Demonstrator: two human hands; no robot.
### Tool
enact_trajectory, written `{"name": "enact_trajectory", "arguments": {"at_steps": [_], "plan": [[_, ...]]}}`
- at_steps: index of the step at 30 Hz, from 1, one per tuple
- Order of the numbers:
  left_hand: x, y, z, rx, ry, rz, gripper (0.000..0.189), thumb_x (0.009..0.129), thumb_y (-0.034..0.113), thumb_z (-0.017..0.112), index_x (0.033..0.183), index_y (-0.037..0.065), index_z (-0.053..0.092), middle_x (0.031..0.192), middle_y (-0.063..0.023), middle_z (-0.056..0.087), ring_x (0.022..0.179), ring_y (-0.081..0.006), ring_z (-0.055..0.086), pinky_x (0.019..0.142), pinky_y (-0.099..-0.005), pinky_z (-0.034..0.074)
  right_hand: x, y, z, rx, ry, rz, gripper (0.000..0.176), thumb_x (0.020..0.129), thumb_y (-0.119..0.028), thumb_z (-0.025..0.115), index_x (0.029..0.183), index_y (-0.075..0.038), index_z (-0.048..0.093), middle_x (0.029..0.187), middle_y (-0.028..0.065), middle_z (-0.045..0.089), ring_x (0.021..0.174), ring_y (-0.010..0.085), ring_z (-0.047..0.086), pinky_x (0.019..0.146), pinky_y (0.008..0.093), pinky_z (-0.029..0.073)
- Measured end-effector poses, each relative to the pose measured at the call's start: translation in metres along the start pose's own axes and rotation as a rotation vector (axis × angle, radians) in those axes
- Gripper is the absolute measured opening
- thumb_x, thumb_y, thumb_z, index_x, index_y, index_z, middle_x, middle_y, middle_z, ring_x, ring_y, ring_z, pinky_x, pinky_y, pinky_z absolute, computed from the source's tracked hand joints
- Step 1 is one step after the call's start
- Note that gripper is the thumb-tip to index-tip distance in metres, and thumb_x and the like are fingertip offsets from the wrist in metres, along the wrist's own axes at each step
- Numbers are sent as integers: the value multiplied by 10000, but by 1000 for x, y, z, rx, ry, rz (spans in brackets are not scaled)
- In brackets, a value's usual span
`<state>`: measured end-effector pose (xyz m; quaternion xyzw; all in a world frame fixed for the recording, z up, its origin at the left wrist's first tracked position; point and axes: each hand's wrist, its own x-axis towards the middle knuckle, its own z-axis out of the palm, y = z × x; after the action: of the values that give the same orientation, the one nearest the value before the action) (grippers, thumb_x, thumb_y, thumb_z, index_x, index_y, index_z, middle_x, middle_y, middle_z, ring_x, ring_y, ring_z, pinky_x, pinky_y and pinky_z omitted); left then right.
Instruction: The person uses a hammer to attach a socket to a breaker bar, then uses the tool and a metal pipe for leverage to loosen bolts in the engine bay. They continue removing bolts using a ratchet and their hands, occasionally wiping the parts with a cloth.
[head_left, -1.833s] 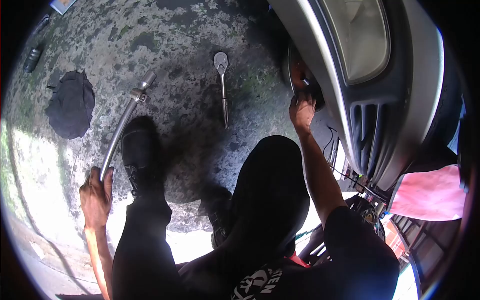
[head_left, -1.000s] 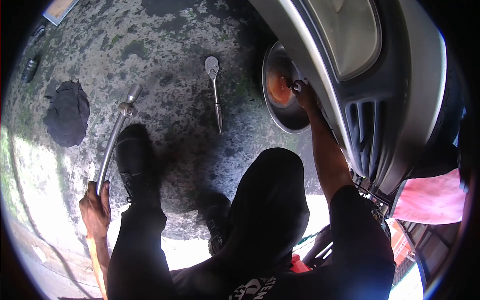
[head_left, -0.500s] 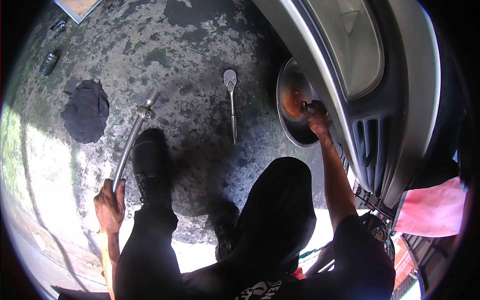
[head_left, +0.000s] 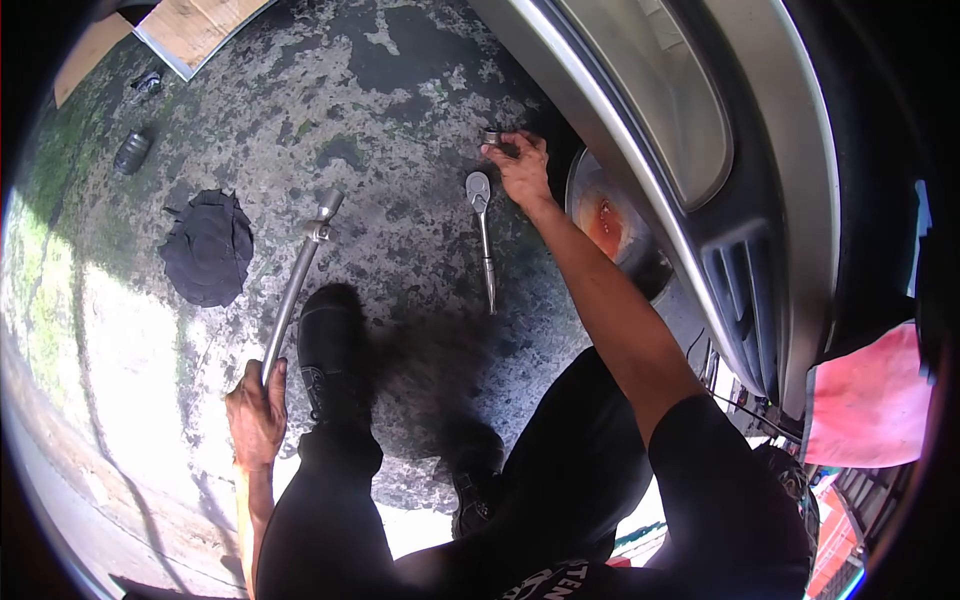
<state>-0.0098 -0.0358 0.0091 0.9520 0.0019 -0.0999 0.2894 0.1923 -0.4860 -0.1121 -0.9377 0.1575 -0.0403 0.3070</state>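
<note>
My left hand is closed round the lower end of a long breaker bar. A sliding head and a socket sit at the bar's far end, above the floor. Out in front, the fingers of my right hand pinch a small metal socket close to the floor. Just below that hand lies a chrome ratchet, its handle pointing towards me. To the right, a metal basin with reddish-brown liquid in it is partly hidden under the car bumper.
The silver car bumper slants down the right side. A crumpled black cloth and a dark bottle-like object lie on the left. Cardboard rests at the top left. A pink cloth hangs at the right. My shoe stands beside the bar.
My right hand has come out of the basin with the socket and moved left and forward, beyond the ratchet's head. My left hand keeps its grip on the bar. The view has shifted slightly.
</note>
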Motion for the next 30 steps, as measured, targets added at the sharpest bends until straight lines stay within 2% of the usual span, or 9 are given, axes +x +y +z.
{"name": "enact_trajectory", "arguments": {"at_steps": [4, 5, 12, 16, 20, 23, 28, 29, 30], "plan": [[-10, 5, -6, -54, 17, -22, 303, 1025, 243, 599, 878, 0, 492, 636, -257, 563, 572, -475, 566, 526, -506, 409, -7, 23, 21, -36, 79, 91, 507, 794, -449, 829, 1233, -238, 686, 1442, 163, 425, 1316, 402, 403, 1132, 494, 350], [-13, 7, -11, -50, -7, -57, 302, 1022, 244, 603, 889, -9, 503, 635, -260, 563, 577, -475, 570, 530, -502, 415, -10, 28, 22, -24, 84, 64, 519, 795, -475, 822, 1264, -320, 666, 1474, 158, 393, 1325, 416, 391, 1134, 495, 349], [-21, 18, -37, -5, 50, 13, 289, 1019, 248, 601, 905, -8, 530, 655, -256, 594, 588, -468, 600, 518, -495, 436, -43, 12, -7, -124, 1, 129, 704, 851, -418, 783, 1449, -168, 507, 1417, 232, 430, 1259, 433, 461, 1098, 484, 393], [-19, 41, -68, 155, 81, 52, 295, 1019, 248, 599, 894, -10, 531, 664, -250, 611, 598, -461, 620, 519, -501, 459, -88, -55, -92, 28, -199, 133, 741, 878, -435, 753, 1483, -125, 460, 1340, 257, 489, 1140, 401, 557, 1027, 458, 461], [-24, 62, -110, 238, 173, 39, 318, 1013, 268, 598, 866, -9, 546, 693, -270, 633, 640, -466, 650, 559, -514, 502, -142, -74, -170, 308, -247, -123, 673, 925, -375, 732, 1486, -118, 464, 1274, 202, 548, 1036, 296, 613, 909, 420, 510], [-35, 95, -152, 217, 221, -81, 336, 1016, 267, 592, 851, -22, 545, 717, -297, 630, 682, -491, 642, 594, -540, 491, -183, -90, -232, 320, -371, -114, 672, 931, -401, 723, 1487, -122, 468, 1221, 180, 562, 981, 261, 613, 893, 389, 504], [-53, 98, -199, 90, 509, 20, 355, 1011, 242, 587, 793, -25, 505, 615, -270, 560, 557, -478, 569, 518, -521, 415, -224, -139, -329, 276, -642, -206, 631, 980, -402, 659, 1520, -172, 427, 1158, 140, 537, 936, 231, 626, 873, 390, 516], [-60, 89, -204, 196, 525, 4, 497, 1012, 352, 619, 1190, -111, 646, 565, -217, 585, 466, -320, 590, 444, -451, 426, -228, -153, -349, 262, -638, -246, 624, 987, -399, 649, 1520, -166, 424, 1169, 135, 538, 942, 225, 629, 871, 389, 520], [-60, 88, -209, 196, 559, -5, 526, 1027, 389, 581, 1187, -108, 649, 562, -229, 578, 475, -327, 595, 455, -449, 437, -233, -164, -367, 245, -638, -279, 617, 994, -396, 640, 1521, -160, 422, 1180, 131, 540, 948, 219, 633, 870, 388, 523]]}}
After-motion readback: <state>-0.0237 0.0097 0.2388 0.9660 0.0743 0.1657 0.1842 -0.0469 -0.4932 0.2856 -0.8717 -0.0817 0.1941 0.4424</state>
